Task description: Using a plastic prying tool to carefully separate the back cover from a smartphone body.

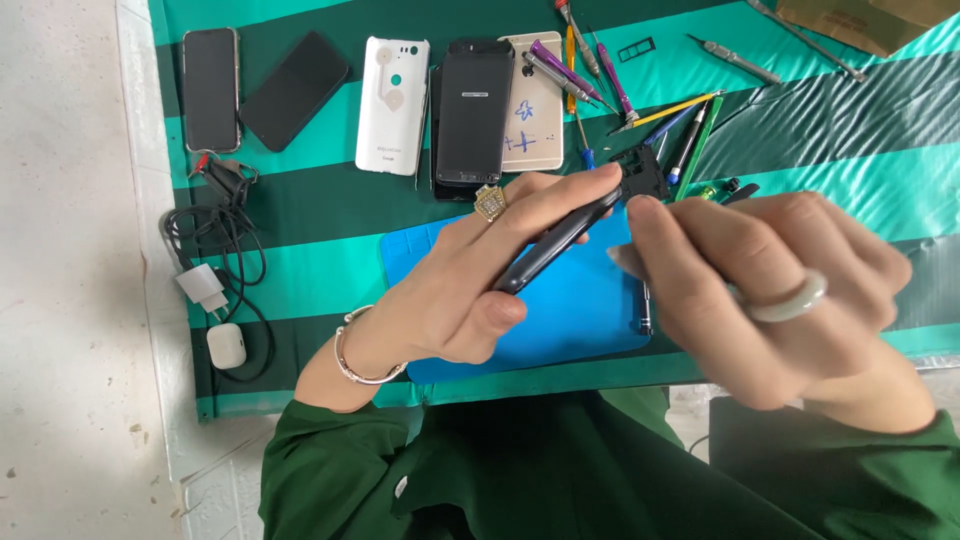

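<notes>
Hands working on a dark phone

The left hand is gripping the dark phone edge-on above the blue mat; the right hand is pinching at its top end.

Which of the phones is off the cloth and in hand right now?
The dark phone, held edge-on in the left hand above the blue mat; the others lie flat.

- A makeshift phone-repair spot, set up on a striped green and teal cloth spread over a pale concrete floor.
- Along the cloth's far edge lie several phones: a black slab phone, a white phone back cover, a gold phone back.
- Thin precision screwdrivers with purple and yellow handles are scattered near the far right edge.
- A blue rubber work mat sits mid-cloth.
- A white charger plug with black cable lies at the left edge.
</notes>
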